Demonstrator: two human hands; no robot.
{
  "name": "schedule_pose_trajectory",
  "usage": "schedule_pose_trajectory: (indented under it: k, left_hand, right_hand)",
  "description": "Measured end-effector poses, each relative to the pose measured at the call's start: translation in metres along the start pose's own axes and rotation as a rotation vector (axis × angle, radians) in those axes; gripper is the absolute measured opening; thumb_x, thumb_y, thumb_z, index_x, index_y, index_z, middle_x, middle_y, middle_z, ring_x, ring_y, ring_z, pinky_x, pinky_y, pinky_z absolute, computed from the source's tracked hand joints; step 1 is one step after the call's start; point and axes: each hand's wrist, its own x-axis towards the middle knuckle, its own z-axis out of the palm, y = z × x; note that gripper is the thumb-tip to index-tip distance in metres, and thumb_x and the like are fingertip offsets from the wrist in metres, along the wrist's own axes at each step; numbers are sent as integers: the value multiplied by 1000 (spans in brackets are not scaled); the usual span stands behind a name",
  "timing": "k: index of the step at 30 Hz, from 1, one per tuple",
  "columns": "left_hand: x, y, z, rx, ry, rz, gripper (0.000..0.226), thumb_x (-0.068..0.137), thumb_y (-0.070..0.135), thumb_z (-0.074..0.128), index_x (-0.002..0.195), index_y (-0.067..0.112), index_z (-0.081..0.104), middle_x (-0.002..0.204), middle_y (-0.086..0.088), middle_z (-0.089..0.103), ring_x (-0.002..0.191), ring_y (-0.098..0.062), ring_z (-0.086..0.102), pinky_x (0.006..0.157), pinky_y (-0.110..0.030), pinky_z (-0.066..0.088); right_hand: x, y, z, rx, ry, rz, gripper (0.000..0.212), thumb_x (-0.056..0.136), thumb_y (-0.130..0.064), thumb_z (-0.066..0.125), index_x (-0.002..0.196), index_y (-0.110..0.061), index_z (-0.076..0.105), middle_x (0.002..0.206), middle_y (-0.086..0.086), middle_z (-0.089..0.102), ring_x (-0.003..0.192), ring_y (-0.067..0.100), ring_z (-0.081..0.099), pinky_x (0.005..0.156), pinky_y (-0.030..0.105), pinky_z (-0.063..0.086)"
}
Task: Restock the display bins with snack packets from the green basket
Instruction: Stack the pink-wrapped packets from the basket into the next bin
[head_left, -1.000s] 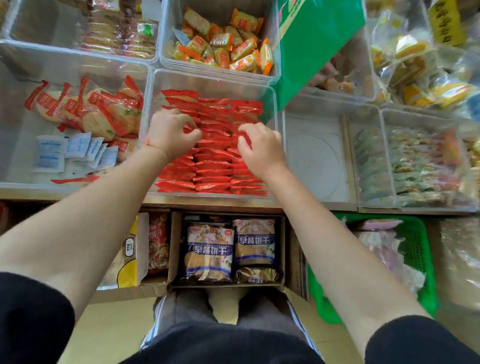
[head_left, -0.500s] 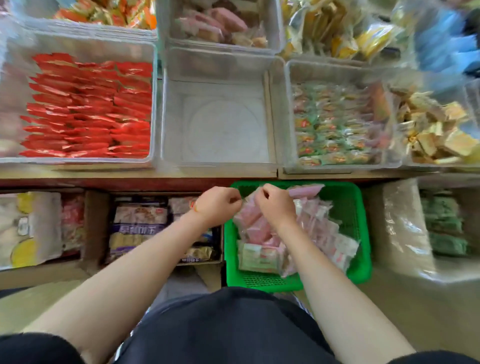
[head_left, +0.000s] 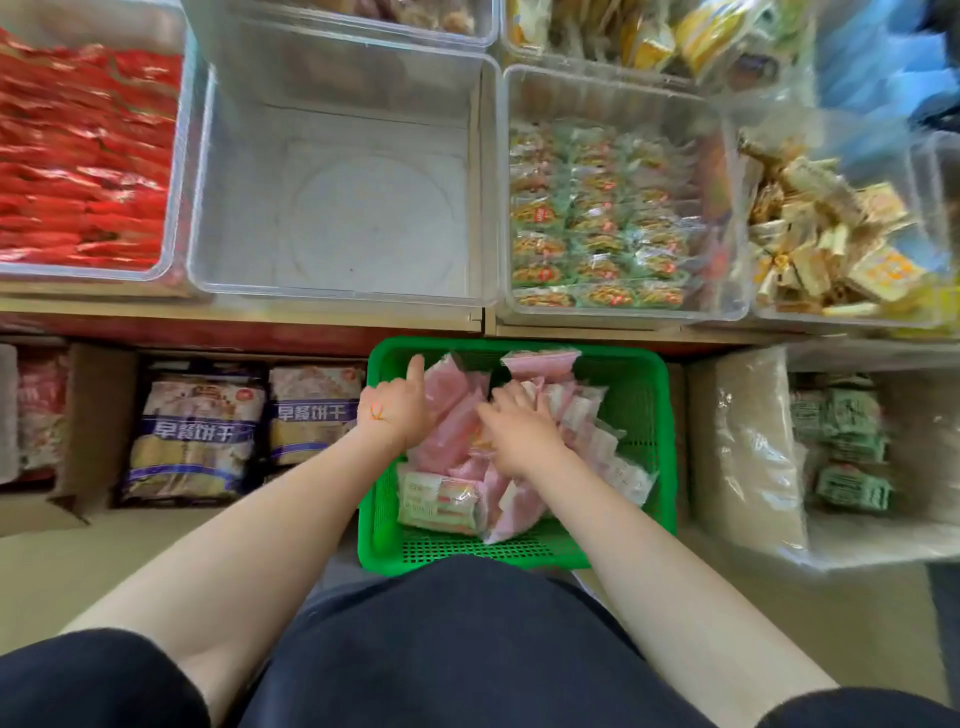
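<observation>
Both my hands are down in the green basket, on the pile of pink packets. L hand sits at the pile's left edge, index finger pointing up along the basket wall; other fingers go down into the packets, can't tell if they're curled on one. R hand lies flat-ish on top of the pile, fingers spread and straight, pressing, not pinching anything I can see. A green-and-white packet lies just nearer me than both hands. Straight beyond the hands, up on the shelf, is a clear bin w/ nothing in it; red packets fill the bin beyond-left, green packets the one beyond-right.
</observation>
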Motion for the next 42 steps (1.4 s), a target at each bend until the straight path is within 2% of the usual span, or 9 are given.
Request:
schedule_pose_trajectory:
  k: [5, 10, 14, 20, 24, 27, 32, 37, 42]
  left_hand:
    - [1, -2, -6, -98, -48, 26, 32, 93, 41, 46, 109, 16, 59, 88, -1, 65, 75, -24, 62, 62, -31, 47]
    - [-11, -22, -29, -279, 10, -20, 28, 90, 34, 55, 68, 18, 48, 70, -1, 56, 69, -23, 53, 57, -29, 37]
    - [-23, -48, -48, -722, -80, -14, 11, 87, 23, 69, 89, 15, 60, 79, -1, 65, 72, -21, 63, 57, -26, 45]
    - [-42, -85, -54, -1425, -573, 28, 52, 83, 10, 70, 131, 21, 54, 112, -11, 69, 89, -28, 69, 72, -39, 58]
    - [-54, -97, -59, -1551, -743, 26, 50, 77, 11, 56, 127, 9, 56, 113, -19, 64, 98, -32, 64, 85, -44, 52]
    - [-57, -97, -67, -1714, -773, -126, 43, 83, 26, 49, 117, 0, 54, 81, -16, 53, 64, -26, 55, 67, -35, 44]
    - [-62, -105, -79, -1935, -943, 83, 61, 103, 42, 20, 148, 2, 30, 115, -26, 59, 95, -34, 62, 86, -42, 48]
    - [-60, -117, -80, -1712, -739, -81, 53, 84, 37, 70, 117, -2, 59, 117, -26, 58, 87, -33, 69, 74, -43, 60]
    - [-63, -105, -85, -1798, -652, -93, 32, 92, 25, 58, 118, 8, 62, 112, -19, 69, 99, -31, 70, 80, -44, 59]
  right_hand:
    - [-12, 18, 0, 202, 191, -66, 58, 84, -13, 63, 139, -23, 50, 142, 3, 48, 137, 23, 34, 116, 43, 21]
    - [-31, 24, -29, 652, 357, 79, 38, 85, -33, 66, 123, -29, 65, 110, -14, 66, 106, 11, 55, 96, 33, 37]
    - [-47, 29, -54, 1321, 210, 72, 30, 89, -30, 68, 113, -10, 67, 106, 6, 72, 100, 21, 67, 95, 45, 53]
    - [-59, -3, -57, 2129, -117, 7, 37, 92, -26, 43, 117, -6, 62, 90, 10, 63, 81, 22, 61, 84, 41, 49]
    - [-60, -45, -58, 2170, -148, 110, 48, 84, -54, 58, 90, -7, 64, 64, 7, 49, 44, 16, 50, 49, 25, 43]
    - [-81, -66, -48, 2015, -127, 253, 20, 96, -32, 61, 90, -17, 50, 61, -3, 62, 39, 0, 53, 41, 10, 38]
    - [-89, -80, -56, 2222, 104, 581, 65, 99, -47, 48, 145, -2, 40, 149, 11, 44, 134, 32, 45, 90, 37, 40]
    - [-99, -96, -85, 2095, 61, 534, 58, 104, -47, 34, 139, -3, 50, 129, 20, 60, 127, 38, 51, 101, 37, 42]
    - [-66, -98, -77, 2200, -140, 307, 78, 94, -67, 40, 144, -7, 47, 107, 9, 68, 90, 39, 67, 87, 41, 50]
